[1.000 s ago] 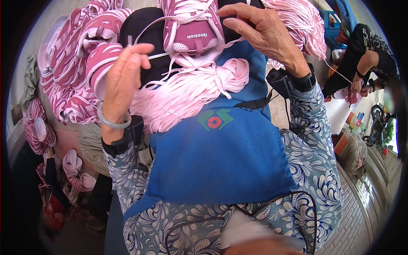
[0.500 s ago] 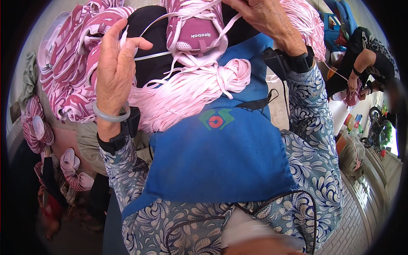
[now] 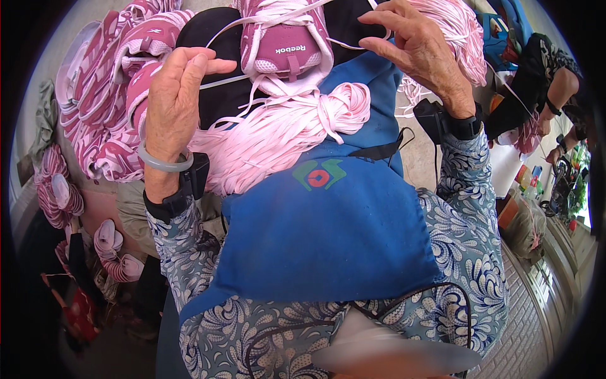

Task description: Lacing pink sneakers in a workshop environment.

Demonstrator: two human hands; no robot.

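Note:
A maroon-and-pink sneaker upper [image 3: 283, 54] rests on dark cloth at the top middle, white-pink laces crossing its tongue. To its left, my left hand [image 3: 173, 101] has thumb and forefinger pressed together on a shoelace [image 3: 227, 26] that runs from the upper. Right of the upper, my right hand [image 3: 420, 54] is raised with thumb and fingers apart; another lace passes close by its fingertips, and I see no firm grip on it. Below the upper, a tied bundle of pale pink laces [image 3: 271, 139] lies across my lap, next to the blue apron [image 3: 322, 240].
Stacked pink sneaker uppers [image 3: 104, 95] stand at the left, with more shoe parts [image 3: 113, 252] lower down. A second lace bundle [image 3: 451, 35] lies at the upper right. Another person's arm [image 3: 558, 91] shows at the far right, near a plastic bag [image 3: 525, 224].
My right hand has moved right and down from the upper, and its fingers have spread. My left thumb and forefinger have come together. The co-worker's hands at the right have moved apart.

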